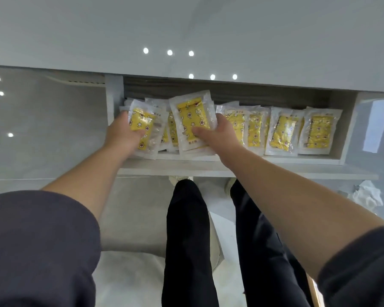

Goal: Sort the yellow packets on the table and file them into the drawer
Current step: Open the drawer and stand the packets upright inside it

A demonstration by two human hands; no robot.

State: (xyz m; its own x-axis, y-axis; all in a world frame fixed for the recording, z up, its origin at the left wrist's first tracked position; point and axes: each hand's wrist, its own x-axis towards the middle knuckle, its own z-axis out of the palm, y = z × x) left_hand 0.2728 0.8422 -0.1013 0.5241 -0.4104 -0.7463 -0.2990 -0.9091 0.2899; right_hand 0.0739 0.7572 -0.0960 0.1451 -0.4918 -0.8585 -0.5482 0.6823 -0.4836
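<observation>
Open white drawer (231,168) under the glossy grey table (186,29) holds a row of clear-wrapped yellow packets (282,134), long axes front-to-back. Right hand (220,135) pinches a packet stack (192,121), thumb on top; left hand (122,134) grips another packet (142,127) just leftward. Gap between them seems nearer the right hand.

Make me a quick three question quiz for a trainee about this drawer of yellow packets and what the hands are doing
1. True or false: the drawer is closed.
2. Which hand grips the raised stack of packets near the drawer's middle? A. left hand B. right hand
3. Fill in: the loose packets at the drawer's right end lie ___ by either hand.

Key: 1. False, it is pulled open. 2. B. 3. untouched.
</observation>
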